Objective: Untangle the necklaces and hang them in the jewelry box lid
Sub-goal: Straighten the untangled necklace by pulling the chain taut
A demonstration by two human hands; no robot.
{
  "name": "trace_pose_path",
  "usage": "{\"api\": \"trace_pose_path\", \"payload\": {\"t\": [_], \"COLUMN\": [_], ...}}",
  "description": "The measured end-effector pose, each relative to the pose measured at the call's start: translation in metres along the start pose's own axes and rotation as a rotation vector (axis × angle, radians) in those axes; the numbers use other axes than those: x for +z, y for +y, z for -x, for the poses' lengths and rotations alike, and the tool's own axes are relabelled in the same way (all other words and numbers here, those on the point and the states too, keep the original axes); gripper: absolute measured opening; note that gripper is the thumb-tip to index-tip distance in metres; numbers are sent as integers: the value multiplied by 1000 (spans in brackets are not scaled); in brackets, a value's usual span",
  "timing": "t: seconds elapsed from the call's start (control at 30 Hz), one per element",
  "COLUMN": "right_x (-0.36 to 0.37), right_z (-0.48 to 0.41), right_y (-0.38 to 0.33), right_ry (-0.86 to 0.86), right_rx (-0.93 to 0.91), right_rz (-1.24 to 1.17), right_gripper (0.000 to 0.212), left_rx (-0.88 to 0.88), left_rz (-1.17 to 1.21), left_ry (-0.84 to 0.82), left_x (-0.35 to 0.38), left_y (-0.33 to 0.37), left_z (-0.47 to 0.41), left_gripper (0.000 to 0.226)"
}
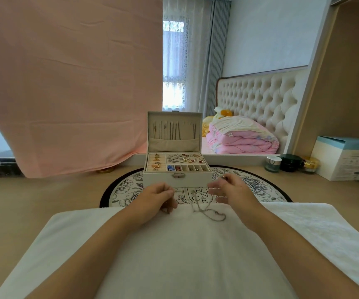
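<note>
A cream jewelry box (177,179) stands open on a round floral mat, its upright lid (175,128) lined with several hanging chains above a fabric pocket. The tray holds rings, earrings and small beads. On the white towel (185,244) in front lies a thin silver necklace (208,212), looped and tangled. My left hand (158,198) has its fingers curled over a bit of chain at the towel's far edge. My right hand (231,190) hovers just right of the box front, fingers blurred, with a strand of the necklace running up toward it.
A pink cloth (66,83) hangs at the left behind the desk. Cosmetic jars (290,162) and a white-and-blue carton (344,158) stand at the right. Beyond the desk is a bed with a folded pink quilt (243,137).
</note>
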State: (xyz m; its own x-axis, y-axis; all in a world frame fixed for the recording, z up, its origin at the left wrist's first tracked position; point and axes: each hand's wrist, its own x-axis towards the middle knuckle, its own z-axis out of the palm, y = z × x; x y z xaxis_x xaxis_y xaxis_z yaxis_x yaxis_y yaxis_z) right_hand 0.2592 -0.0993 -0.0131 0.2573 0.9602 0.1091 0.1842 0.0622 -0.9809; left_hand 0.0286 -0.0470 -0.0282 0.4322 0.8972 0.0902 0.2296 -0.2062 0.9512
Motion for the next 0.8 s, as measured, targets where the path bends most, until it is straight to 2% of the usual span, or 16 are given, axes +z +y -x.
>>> {"api": "trace_pose_path", "payload": {"t": [0.13,0.17,0.23,0.33,0.47,0.6,0.7,0.8], "right_x": [5,6,9,12,10,11,16,22], "right_z": [-13,-16,-23,-28,-31,-32,-32,-29], "right_y": [-13,-14,-14,-12,-9,-5,3,14], "right_ry": [-50,-34,34,103,188,202,185,20], "right_rx": [168,190,209,199,174,73,-24,-81], "right_rz": [-707,-801,-833,-788,-643,-320,82,282], "right_gripper": [25,26,28,32,27,20,12,8], "left_rx": [-107,-121,-93,-3,-31,-108,-126,-98], "left_rz": [174,182,103,-34,-231,-455,-521,-508], "left_ry": [83,113,212,366,529,616,647,606], "left_x": [-9,-12,-17,-25,-38,-39,-41,-44], "left_y": [1,1,2,3,-3,-7,-8,-9], "left_z": [-2,-2,-2,0,-1,-3,-4,-5], "left_gripper": [19,20,21,21,17,16,15,14]}}
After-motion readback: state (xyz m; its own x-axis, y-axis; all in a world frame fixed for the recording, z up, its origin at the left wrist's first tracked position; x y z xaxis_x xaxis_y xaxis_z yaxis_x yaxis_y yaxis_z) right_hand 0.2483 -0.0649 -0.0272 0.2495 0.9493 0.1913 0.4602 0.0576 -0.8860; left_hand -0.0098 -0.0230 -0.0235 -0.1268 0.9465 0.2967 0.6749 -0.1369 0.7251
